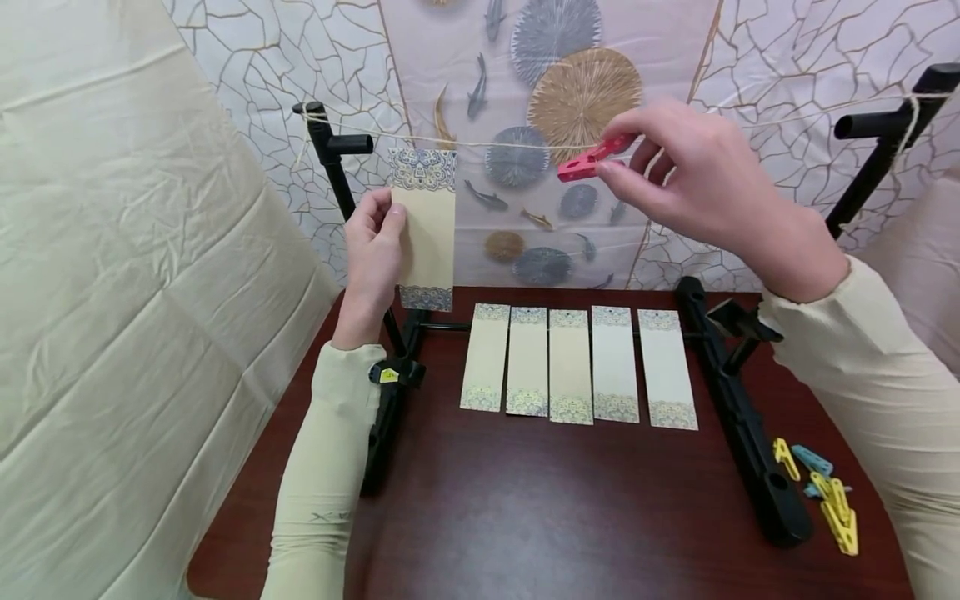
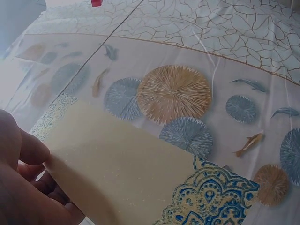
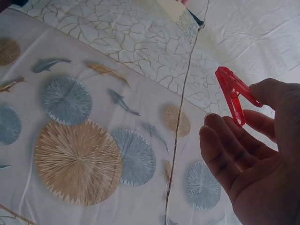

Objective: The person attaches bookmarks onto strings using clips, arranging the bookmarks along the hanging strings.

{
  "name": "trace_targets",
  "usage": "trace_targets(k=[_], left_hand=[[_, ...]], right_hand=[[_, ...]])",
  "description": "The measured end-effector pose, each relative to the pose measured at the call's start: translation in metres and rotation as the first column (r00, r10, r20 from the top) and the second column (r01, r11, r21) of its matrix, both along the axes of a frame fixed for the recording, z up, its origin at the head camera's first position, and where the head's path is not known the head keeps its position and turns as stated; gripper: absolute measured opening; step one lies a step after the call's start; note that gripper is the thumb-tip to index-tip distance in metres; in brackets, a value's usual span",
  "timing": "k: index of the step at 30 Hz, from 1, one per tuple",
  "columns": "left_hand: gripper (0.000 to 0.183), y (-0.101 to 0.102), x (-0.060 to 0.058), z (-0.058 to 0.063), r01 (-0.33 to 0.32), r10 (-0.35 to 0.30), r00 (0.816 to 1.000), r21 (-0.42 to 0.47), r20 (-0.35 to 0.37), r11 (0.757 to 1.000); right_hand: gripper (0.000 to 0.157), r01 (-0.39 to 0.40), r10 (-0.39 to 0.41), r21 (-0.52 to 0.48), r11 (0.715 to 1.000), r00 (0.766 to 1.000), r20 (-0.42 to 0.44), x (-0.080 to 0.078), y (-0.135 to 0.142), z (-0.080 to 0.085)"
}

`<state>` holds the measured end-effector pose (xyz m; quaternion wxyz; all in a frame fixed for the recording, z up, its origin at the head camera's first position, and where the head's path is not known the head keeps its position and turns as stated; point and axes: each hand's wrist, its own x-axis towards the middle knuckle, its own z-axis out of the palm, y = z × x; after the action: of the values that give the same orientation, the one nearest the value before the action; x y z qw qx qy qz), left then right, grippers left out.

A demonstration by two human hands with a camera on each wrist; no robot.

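Note:
My left hand point(image 1: 375, 242) pinches the left edge of a cream card point(image 1: 427, 233) with blue patterned ends. The card stands upright, its top edge at the twine point(image 1: 495, 144). In the left wrist view the thumb and fingers grip the card point(image 2: 112, 159) along one side. My right hand point(image 1: 682, 175) holds a red clothespin point(image 1: 592, 158) between thumb and finger, close to the twine and to the right of the card. The right wrist view shows the red clothespin point(image 3: 233, 93) pinched by its handle end, its other fingers loosely bent.
Several pattern-ended cards point(image 1: 570, 367) lie in a row on the dark wooden table point(image 1: 555, 508). Black stands point(image 1: 750, 433) hold the twine at both sides. Yellow clothespins point(image 1: 836, 512) and blue clothespins point(image 1: 812, 459) lie at the right. A patterned cloth point(image 1: 517, 225) hangs behind.

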<state>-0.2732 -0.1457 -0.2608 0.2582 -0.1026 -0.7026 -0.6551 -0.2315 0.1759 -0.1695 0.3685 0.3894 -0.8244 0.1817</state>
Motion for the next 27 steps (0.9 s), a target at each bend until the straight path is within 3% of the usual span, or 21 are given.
trace_targets(k=[7, 16, 27], left_hand=[[0.019, -0.005, -0.003, 0.005, -0.019, 0.019, 1.0, -0.001, -0.012, 1.0], [0.018, -0.01, -0.009, 0.005, -0.057, 0.057, 0.998, 0.022, 0.005, 0.998], [0.019, -0.011, -0.009, 0.006, -0.054, 0.053, 0.998, 0.05, 0.022, 0.997]], right_hand=[[0.024, -0.023, 0.023, -0.015, 1.0, 0.999, 0.022, -0.008, -0.014, 0.015], [0.029, -0.056, 0.056, 0.024, 0.998, 0.998, -0.011, -0.017, -0.037, 0.036], [0.032, -0.055, 0.054, 0.022, 0.998, 0.998, 0.041, -0.034, -0.072, 0.044]])
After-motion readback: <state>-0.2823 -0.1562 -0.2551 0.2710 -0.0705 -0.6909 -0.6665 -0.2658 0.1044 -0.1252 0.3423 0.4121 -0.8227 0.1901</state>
